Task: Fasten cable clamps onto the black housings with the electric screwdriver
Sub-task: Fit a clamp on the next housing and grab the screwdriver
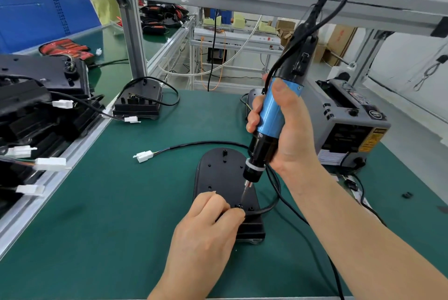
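The right grip (pixel 278 127) clenches the blue-and-black electric screwdriver (pixel 272 108); keep its bit (pixel 246 190) plumb below, on the small black cable clamp (pixel 239 206) the left grip (pixel 208 223) pinches.

Right hand (pixel 289 135), fist round electric screwdriver (pixel 272 108); left hand (pixel 206 224), knuckles up, fingertip pinch on cable clamp (pixel 240 206)

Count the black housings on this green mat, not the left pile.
3. The near housing under the screwdriver bit, left hand holding its cable clamp; a second housing at the far left; a third housing mostly hidden behind the right hand. Others may be hidden.
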